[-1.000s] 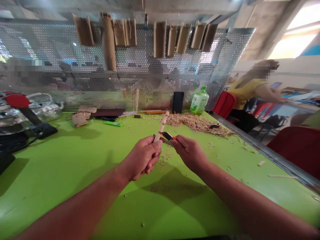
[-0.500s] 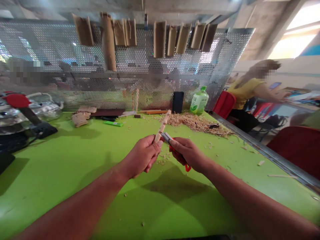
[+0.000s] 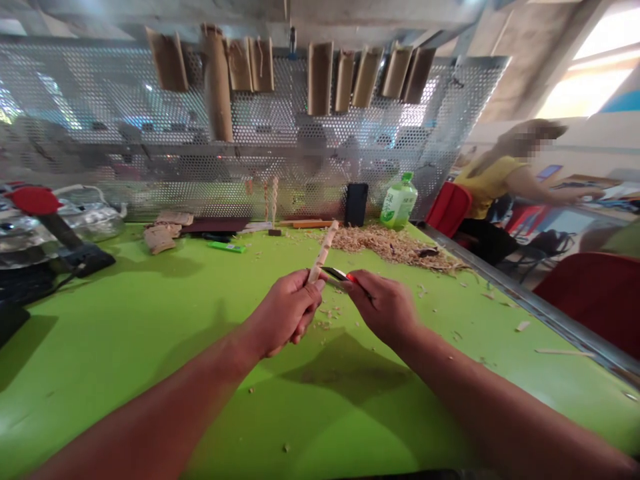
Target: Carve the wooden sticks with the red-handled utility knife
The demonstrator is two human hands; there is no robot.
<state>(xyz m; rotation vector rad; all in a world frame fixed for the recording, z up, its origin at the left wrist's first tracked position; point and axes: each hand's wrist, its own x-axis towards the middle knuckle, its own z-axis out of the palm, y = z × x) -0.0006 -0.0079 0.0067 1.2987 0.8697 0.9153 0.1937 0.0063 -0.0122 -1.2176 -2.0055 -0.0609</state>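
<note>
left hand [image 3: 285, 313], fingers clamped on wooden stick [image 3: 323, 253]; right hand [image 3: 385, 307], fingers clamped on red utility knife [image 3: 337, 273]; green table [image 3: 150, 400] strewn with wood shavings [image 3: 385, 245]; perforated metal screen [image 3: 150, 100] behind

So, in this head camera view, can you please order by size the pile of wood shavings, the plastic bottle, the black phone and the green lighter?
Largest to smallest: pile of wood shavings, plastic bottle, black phone, green lighter.

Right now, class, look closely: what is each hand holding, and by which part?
The left hand holds a wooden stick by its lower end; the right hand holds a knife by its red handle, blade out.
</note>
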